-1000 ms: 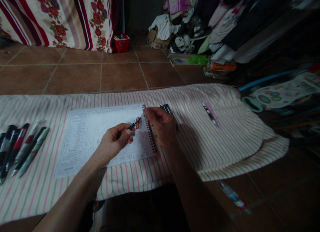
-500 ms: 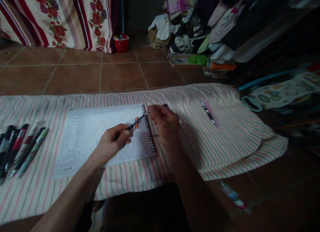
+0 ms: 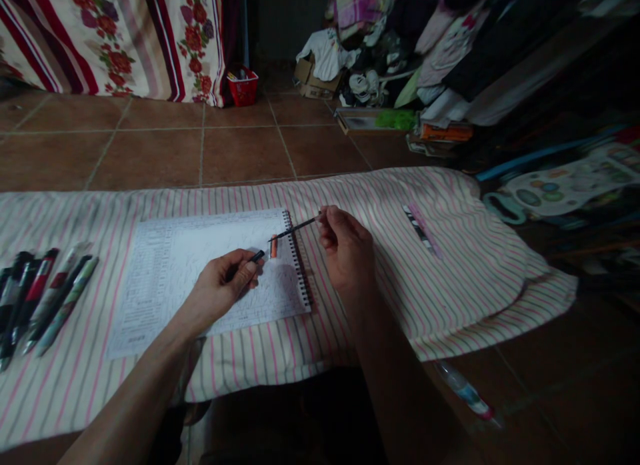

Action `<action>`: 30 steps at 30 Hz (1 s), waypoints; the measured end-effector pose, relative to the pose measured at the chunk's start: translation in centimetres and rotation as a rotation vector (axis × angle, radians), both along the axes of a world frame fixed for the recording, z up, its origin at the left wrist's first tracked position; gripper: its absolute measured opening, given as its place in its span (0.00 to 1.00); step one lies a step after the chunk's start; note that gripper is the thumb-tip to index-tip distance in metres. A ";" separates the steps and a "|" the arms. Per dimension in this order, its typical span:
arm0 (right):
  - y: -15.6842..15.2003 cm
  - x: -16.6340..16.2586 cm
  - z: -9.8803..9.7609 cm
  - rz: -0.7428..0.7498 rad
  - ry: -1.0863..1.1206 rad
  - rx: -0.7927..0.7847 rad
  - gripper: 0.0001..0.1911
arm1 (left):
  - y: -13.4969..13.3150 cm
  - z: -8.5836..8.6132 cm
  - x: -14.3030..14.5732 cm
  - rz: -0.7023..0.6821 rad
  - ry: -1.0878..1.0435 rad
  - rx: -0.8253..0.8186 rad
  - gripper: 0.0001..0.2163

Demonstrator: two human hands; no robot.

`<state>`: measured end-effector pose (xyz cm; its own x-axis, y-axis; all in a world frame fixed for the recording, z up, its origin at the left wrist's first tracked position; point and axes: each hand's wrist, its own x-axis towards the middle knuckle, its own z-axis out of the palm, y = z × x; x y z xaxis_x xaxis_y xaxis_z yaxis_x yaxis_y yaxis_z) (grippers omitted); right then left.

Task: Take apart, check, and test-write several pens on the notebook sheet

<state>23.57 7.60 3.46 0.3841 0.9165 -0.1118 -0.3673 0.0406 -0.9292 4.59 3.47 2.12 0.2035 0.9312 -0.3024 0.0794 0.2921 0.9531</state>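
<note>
My left hand (image 3: 225,285) rests on a spiral notebook (image 3: 200,278) and is closed around a dark pen barrel (image 3: 250,259). My right hand (image 3: 345,251) is just right of the notebook's spiral and pinches the end of a thin dark refill (image 3: 295,229), held clear of the barrel and pointing back toward it. A small orange pen part (image 3: 273,245) lies on the page between the two hands. The notebook lies on a pink-striped cloth (image 3: 400,265).
Several pens (image 3: 40,291) lie in a row at the cloth's left end. Another pen (image 3: 423,230) rests on the cloth to the right, and one (image 3: 463,388) lies on the tiled floor below. A red basket (image 3: 243,86) and piled clothes stand beyond.
My right hand has drawn the thin refill out of the barrel and moved right, away from my left hand. The left hand has stayed on the notebook.
</note>
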 end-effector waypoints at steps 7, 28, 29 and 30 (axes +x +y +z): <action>0.3 0.5 -0.7 -0.034 0.231 -0.091 0.12 | 0.0 0.2 -0.2 0.032 -0.020 0.042 0.15; -0.2 -0.9 -0.8 0.233 0.426 -0.252 0.02 | 0.6 0.6 -0.8 0.193 0.137 0.249 0.08; -0.2 -1.0 -0.9 0.250 0.396 -0.260 0.03 | 0.7 0.5 -0.9 0.190 0.149 0.265 0.08; -0.3 -1.2 -1.0 0.266 0.364 -0.270 0.03 | 0.7 0.4 -0.9 0.188 0.157 0.284 0.07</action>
